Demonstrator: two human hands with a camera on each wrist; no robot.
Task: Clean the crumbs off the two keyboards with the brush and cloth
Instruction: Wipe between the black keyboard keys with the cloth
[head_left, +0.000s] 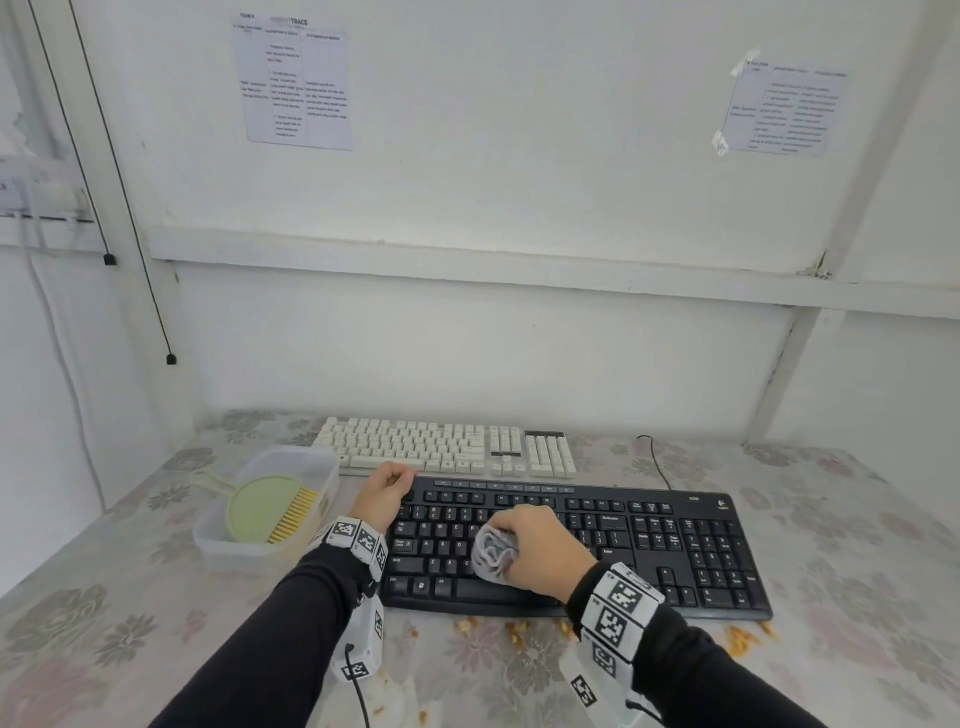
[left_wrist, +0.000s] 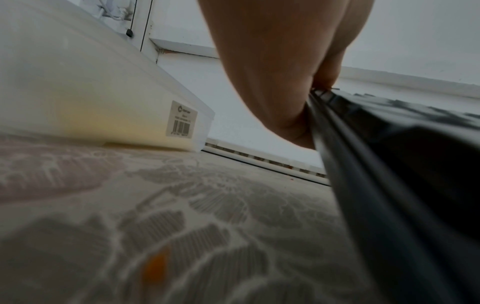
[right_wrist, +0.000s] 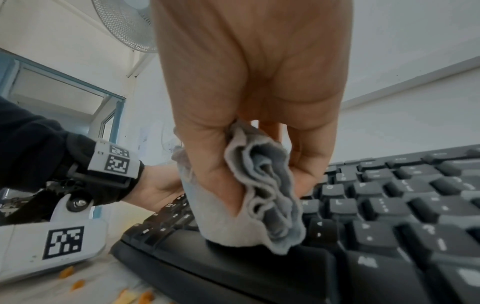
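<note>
Along the near edge of the surface (head_left: 156, 597), the black keyboard (head_left: 675, 551) is lying right in front of me, and I'm working on it with the cloth (head_left: 493, 558). My right hand (head_left: 543, 545) is bunching the grey cloth, fingers (right_wrist: 309, 164) curled round it, and pressing it onto the letter keys just above the space bar. My left hand (head_left: 385, 493) is steadying the keyboard at its far left corner, fingers curled over the edge there.

I'm judging this as midway: orange crumbs (head_left: 740, 642) are lying scattered on the surface just in front of the black keyboard's near edge, so they seem to be off the keys, but not gathered up. The keys I can see are looking clear of crumbs. The white keyboard (head_left: 447, 449) is sitting behind the black one, toward the far edge; whether it is crumb-free I cannot tell from here. The brush (head_left: 270, 509), green with yellow bristles, is resting in the clear plastic tub (head_left: 223, 545) at the left, just beside my left wrist.

The surface is wearing a pale floral covering. Behind it is a white panelled wall (head_left: 493, 338) with two printed sheets taped up, and thin black cords are hanging at the left. A fan (right_wrist: 124, 24) is showing overhead in the right wrist view.
</note>
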